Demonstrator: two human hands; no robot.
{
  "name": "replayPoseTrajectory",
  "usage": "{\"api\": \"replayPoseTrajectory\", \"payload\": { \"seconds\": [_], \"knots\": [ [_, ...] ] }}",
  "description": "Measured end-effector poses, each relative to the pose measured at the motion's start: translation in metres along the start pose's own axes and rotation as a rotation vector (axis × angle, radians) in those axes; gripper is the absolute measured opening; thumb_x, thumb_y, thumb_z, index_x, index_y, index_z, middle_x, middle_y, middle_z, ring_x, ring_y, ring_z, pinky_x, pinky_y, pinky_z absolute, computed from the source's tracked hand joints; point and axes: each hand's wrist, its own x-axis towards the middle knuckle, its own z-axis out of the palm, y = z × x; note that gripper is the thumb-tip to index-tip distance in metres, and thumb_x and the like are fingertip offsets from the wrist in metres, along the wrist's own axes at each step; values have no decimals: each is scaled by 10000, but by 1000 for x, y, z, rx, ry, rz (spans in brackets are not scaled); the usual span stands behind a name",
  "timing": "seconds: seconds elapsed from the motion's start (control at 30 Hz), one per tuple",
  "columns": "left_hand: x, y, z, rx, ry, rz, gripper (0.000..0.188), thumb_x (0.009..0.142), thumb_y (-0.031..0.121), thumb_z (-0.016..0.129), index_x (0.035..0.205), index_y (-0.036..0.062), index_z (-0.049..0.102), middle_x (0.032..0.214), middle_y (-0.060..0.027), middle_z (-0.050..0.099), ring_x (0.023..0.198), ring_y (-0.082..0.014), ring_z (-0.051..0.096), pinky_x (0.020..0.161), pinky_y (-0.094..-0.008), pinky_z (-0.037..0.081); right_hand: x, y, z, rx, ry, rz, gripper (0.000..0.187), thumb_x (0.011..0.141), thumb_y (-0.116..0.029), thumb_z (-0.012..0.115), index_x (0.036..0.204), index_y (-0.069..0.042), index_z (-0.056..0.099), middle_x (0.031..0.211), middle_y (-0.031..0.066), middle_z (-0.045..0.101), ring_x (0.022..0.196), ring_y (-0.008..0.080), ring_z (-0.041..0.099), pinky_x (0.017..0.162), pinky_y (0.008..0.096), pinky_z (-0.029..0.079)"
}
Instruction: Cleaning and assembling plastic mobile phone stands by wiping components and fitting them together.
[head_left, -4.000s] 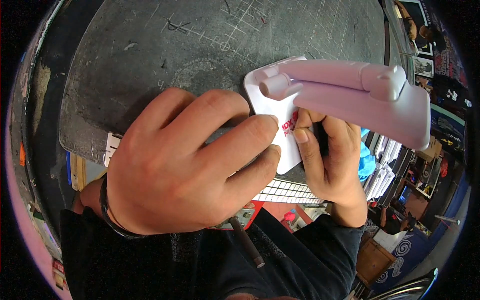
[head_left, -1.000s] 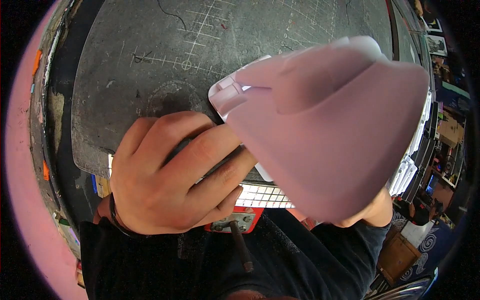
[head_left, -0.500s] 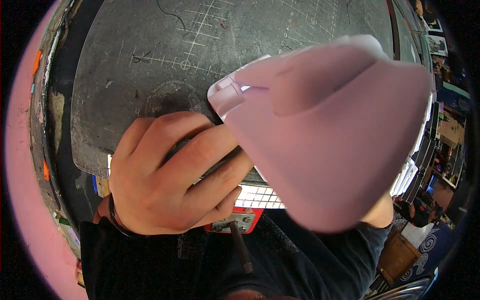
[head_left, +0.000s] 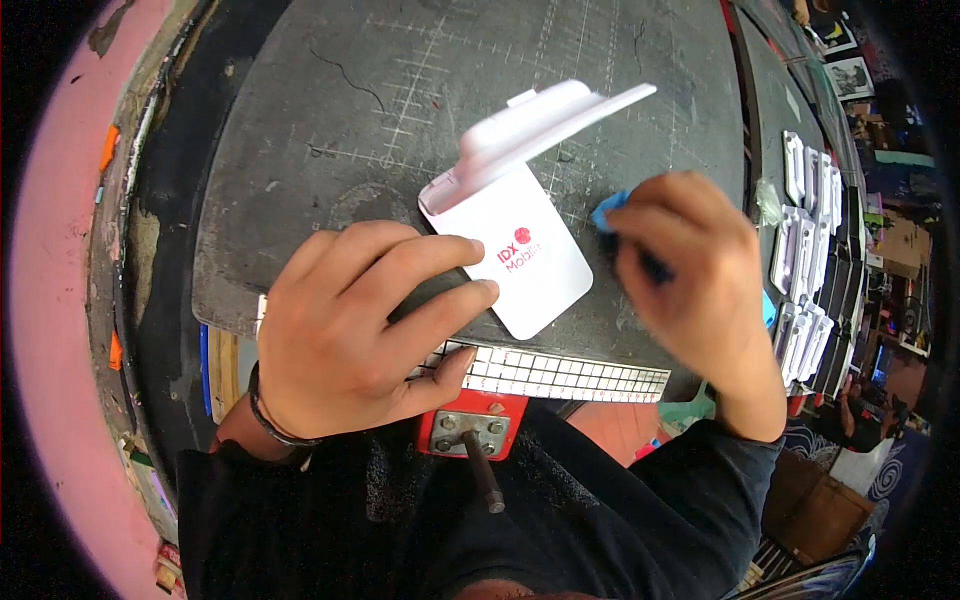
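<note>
A white hinged plastic piece (head_left: 555, 285) sits on the dark board in the middle, its flat lower panel bearing a small red print. The raised half (head_left: 540, 125) tilts up and away from that panel at the far side. My left hand (head_left: 345, 325) lies spread on the left, with two fingertips touching the panel's left edge and the thumb down by the board's near edge. To the right, apart from the panel, my right hand (head_left: 700, 265) is closed, pinching a small blue cloth (head_left: 608, 210); motion blurs it slightly.
The grey board (head_left: 300, 110) carries faint white ruled marks and a loose dark thread (head_left: 345, 78). A white grid strip (head_left: 570, 382) runs along its near edge, above a red bracket with a metal rod (head_left: 482, 472). Several similar white pieces (head_left: 800, 250) lie stacked at right.
The raised half, large and close before, has swung back away from me, uncovering the printed panel. My right hand, mostly hidden behind it before, now shows with the blue cloth.
</note>
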Motion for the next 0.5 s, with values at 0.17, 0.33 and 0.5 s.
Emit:
{"api": "replayPoseTrajectory", "payload": {
  "seconds": [0.17,0.33,0.5],
  "knots": [
    [-2,-2,2,-66,40,15,440,689,281,831,1117,181,809,1217,-24,740,1034,-271,691,824,-403,529,17,-9,-19,-49,187,-39,373,685,127,700,1017,-37,753,993,134,662,920,350,668,800,434,556],
    [-3,-1,-1,-75,59,-7,437,691,292,837,1112,180,801,1167,-17,734,1026,-267,697,810,-406,527,36,-17,1,271,-176,-229,436,662,77,699,1084,-27,740,1217,168,670,1098,365,658,947,451,541],
    [-4,-2,4,-72,83,-14,422,683,304,848,1086,189,797,1152,-8,734,1013,-258,698,804,-402,527,40,-5,19,313,-164,-275,473,693,-14,724,1162,-67,701,1223,165,600,1101,377,586,937,458,519]
  ]
}}
